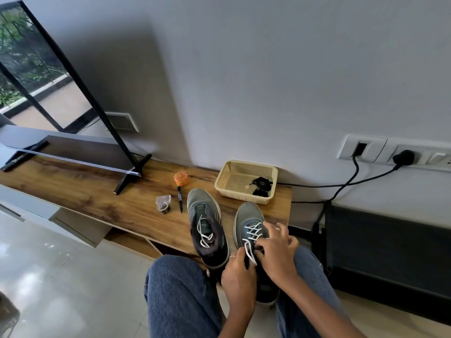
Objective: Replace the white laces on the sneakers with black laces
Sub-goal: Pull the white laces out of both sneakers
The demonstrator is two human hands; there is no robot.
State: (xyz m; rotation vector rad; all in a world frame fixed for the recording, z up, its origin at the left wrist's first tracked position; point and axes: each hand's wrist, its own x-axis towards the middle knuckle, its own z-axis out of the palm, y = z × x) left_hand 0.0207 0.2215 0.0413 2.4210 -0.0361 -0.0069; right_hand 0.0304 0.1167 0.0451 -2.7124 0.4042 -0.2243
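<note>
Two grey sneakers stand side by side at the near edge of a wooden shelf [97, 193]. The left sneaker [207, 225] has loose white laces [204, 234]. On the right sneaker [251, 215], the white lace [253, 231] is still crossed through the eyelets. My left hand [238, 272] holds the near part of that shoe at its lace ends. My right hand [278, 250] pinches the white lace over the tongue. Black laces [261, 185] lie bundled in a beige plastic basket [234, 172] behind the shoes.
An orange round container [181, 178], a black pen [179, 198] and a small clear tape dispenser [163, 203] sit left of the shoes. A television [48, 81] stands on the shelf's left part. Wall sockets [390, 152] with black cables are at right. My knees in jeans [180, 293] are below.
</note>
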